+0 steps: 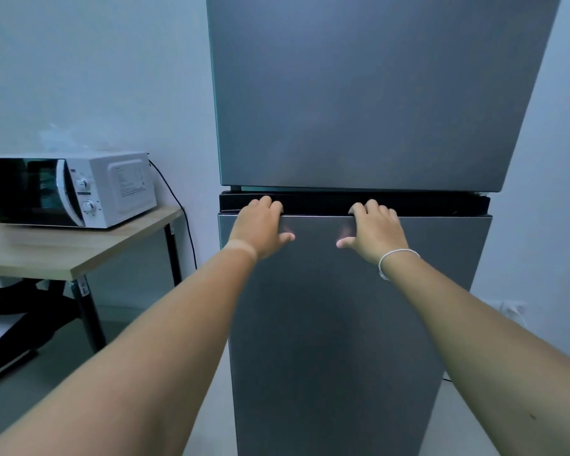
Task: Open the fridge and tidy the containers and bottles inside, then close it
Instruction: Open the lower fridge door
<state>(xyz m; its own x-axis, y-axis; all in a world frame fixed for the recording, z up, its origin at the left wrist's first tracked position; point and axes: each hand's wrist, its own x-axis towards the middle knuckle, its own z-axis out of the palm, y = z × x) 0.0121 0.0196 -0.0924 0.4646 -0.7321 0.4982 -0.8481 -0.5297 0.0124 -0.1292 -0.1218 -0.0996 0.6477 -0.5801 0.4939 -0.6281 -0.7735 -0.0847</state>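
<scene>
A tall grey two-door fridge (369, 93) fills the middle of the head view, and both of its doors are closed. Its lower door (349, 324) has a dark recessed handle strip (316, 203) along the top edge. My left hand (260, 227) hooks its fingers over that strip near the left side, thumb resting on the door's front. My right hand (375, 230), a white band on its wrist, grips the same strip further right in the same way. Nothing inside the fridge is visible.
A white microwave (76, 189) stands on a wooden table (63, 255) with black legs to the left of the fridge, its black cable hanging down the wall. Dark items lie under the table. A wall socket (512, 307) sits low on the right.
</scene>
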